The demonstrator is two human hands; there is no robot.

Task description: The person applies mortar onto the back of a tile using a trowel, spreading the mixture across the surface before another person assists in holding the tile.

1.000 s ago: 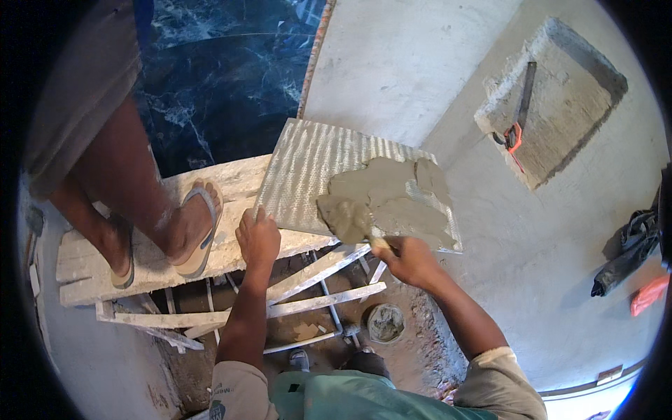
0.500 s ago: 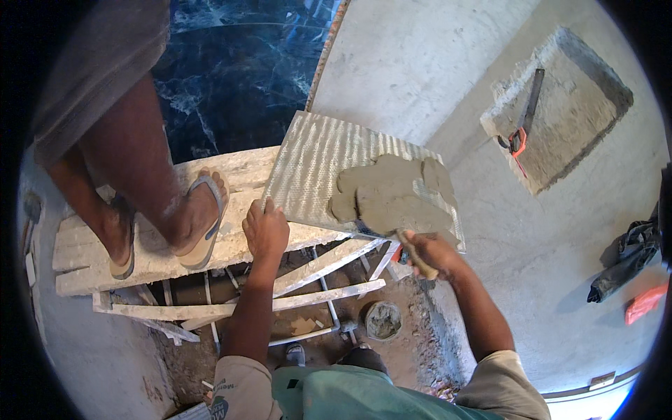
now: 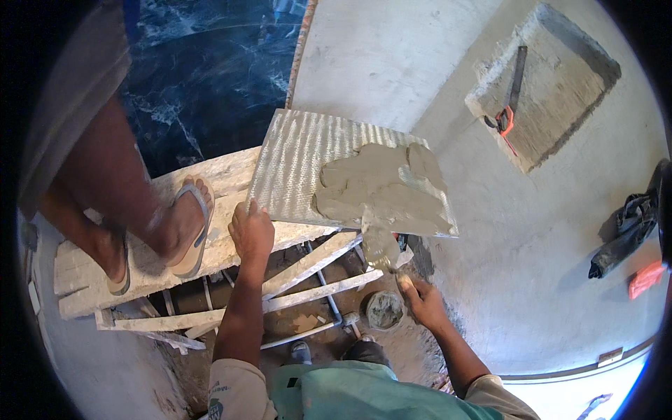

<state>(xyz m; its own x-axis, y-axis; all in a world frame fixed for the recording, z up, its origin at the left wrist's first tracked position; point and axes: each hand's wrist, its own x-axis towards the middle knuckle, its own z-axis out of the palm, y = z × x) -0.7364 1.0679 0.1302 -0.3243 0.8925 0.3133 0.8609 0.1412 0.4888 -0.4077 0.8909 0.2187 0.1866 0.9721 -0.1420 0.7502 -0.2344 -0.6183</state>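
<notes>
A tile (image 3: 283, 164) lies with its ridged back up, tilted a little and resting by the far side of the wooden planks. Wet grey mortar (image 3: 378, 182) covers much of its right half in an uneven layer. My left hand (image 3: 252, 231) grips the tile's near left corner, fingers closed over the edge. In my right hand (image 3: 421, 299) is the handle of a trowel (image 3: 380, 246), its blade smeared with mortar and just off the tile's near edge.
Another person's sandalled feet (image 3: 189, 224) stand on the planks (image 3: 91, 269) at left. Below are wooden struts, pipes (image 3: 329, 294) and a bucket of mortar (image 3: 385, 310). A hacksaw (image 3: 511, 98) lies in the wall recess (image 3: 560, 91). Dark clothing (image 3: 623, 234) hangs at right.
My right hand has drawn the trowel back toward me, off the mortar on the tile. The mortar looks more spread out. My left hand still holds the same corner.
</notes>
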